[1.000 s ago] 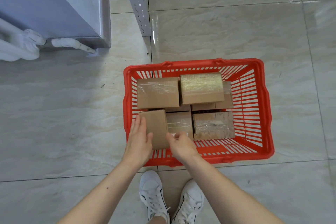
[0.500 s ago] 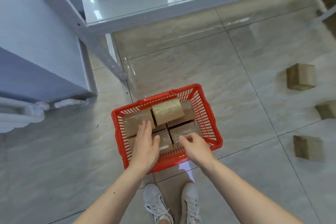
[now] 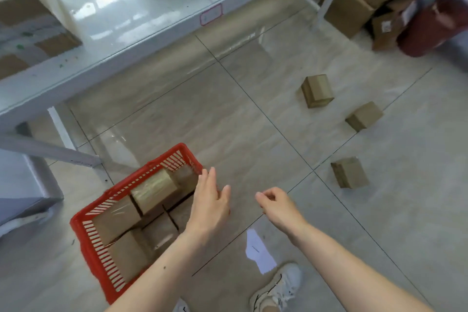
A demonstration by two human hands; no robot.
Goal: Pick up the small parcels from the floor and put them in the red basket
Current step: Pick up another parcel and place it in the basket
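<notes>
Head view, looking down at tiled floor [image 3: 228, 121]. My left hand [image 3: 209, 204] hangs over the right edge of the red basket [image 3: 86, 238]; grip wide, fingers spread, nothing held. My right hand [image 3: 277, 204] is over bare floor just right of it; grip narrow, fingers curled loosely inward, nothing in it that I can see.

Basket sits low left on the floor, packed with brown parcels; one taped parcel [image 3: 154, 190] lies on top of the others. Three small parcels are on the floor to the right, well apart from both hands: far parcel [image 3: 317, 90], middle parcel [image 3: 364, 116], near parcel [image 3: 349, 172].

White shelf [image 3: 141, 23] runs across the top left. Larger cartons [image 3: 354, 10] are stacked at top right. A white paper scrap [image 3: 259, 253] lies by my white shoe [image 3: 278, 289].
</notes>
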